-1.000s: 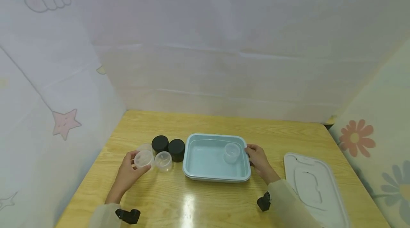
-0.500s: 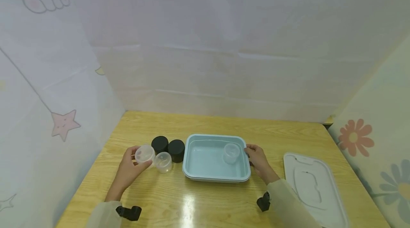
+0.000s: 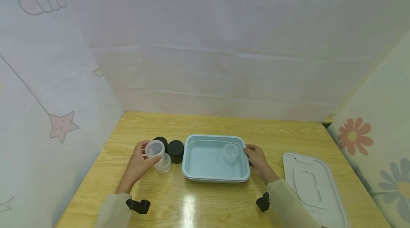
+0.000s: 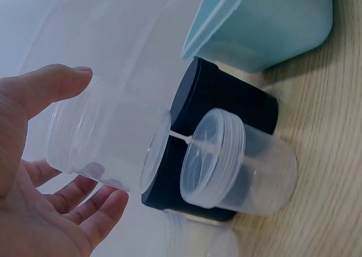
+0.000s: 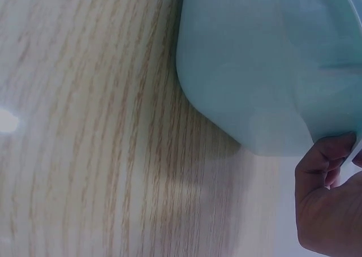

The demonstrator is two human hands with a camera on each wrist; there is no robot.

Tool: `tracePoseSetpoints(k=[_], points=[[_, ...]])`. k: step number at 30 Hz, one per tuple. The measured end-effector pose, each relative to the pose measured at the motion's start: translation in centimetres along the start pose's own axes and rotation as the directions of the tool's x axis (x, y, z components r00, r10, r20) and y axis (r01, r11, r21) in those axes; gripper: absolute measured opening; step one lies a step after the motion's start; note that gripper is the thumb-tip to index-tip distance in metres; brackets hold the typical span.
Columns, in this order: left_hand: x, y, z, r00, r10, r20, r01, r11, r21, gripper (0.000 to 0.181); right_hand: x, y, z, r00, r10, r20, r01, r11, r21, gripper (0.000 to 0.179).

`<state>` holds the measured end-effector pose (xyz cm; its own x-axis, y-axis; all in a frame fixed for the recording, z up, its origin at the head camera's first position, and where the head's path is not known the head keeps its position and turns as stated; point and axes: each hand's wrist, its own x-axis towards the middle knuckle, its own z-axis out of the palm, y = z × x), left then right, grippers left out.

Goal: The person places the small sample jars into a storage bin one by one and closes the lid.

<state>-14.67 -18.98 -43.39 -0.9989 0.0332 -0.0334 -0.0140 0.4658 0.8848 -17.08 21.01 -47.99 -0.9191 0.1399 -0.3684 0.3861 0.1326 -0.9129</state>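
A pale, cartoon-printed fabric sheet (image 3: 224, 53) rises around a light yellow-brown wooden table (image 3: 153, 199). Near the middle of the table sits a light blue rectangular plastic tub (image 3: 205, 157), and well apart to its right lies a flat white rectangular plastic lid (image 3: 312, 185) with rounded corners. The person's right hand (image 3: 257, 159), coming out of a cream sleeve (image 3: 289, 203), pinches the tub's right rim between curled fingers and thumb. The left hand (image 3: 141, 162) has its thumb on one side and fingers on the other of a clear round plastic jar (image 3: 155, 148), clamped on it and holding it nearly upright above the table. Two black cylindrical containers (image 3: 175, 151) stand side by side just left of the tub. A second clear plastic jar (image 3: 163, 165) stands in front of them, a third clear jar (image 4: 195, 237) is partly cut off at the edge of the left wrist view, and a fourth clear jar (image 3: 230, 153) stands inside the tub, toward its right end. The held jar overlaps the second one from above; whether they touch is hard to tell.
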Motion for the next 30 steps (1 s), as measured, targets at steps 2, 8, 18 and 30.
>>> tracePoseSetpoints(k=[2, 8, 18, 30], points=[[0.3, 0.3, 0.4, 1.0, 0.012, 0.005, -0.012, 1.0, 0.0, 0.068, 0.0, 0.0, 0.0, 1.0, -0.002, 0.001, 0.002, 1.0, 0.0, 0.043], [1.2, 1.3, 1.7, 0.998, 0.057, 0.036, -0.057, 0.998, -0.001, 0.068, 0.1, 0.0, 0.0, 1.0, -0.001, -0.007, 0.001, 1.0, -0.005, 0.042], [2.3, 2.7, 4.1, 0.993, 0.09, 0.082, -0.086, 0.995, -0.047, 0.067, 0.1, 0.0, 0.0, 1.0, 0.016, -0.016, -0.016, 1.0, -0.008, 0.041], [3.1, 4.7, 7.0, 0.982, 0.143, 0.122, -0.135, 0.988, -0.071, 0.063, -0.1, 0.0, 0.1, 1.0, 0.005, -0.012, -0.005, 1.0, -0.001, 0.042]])
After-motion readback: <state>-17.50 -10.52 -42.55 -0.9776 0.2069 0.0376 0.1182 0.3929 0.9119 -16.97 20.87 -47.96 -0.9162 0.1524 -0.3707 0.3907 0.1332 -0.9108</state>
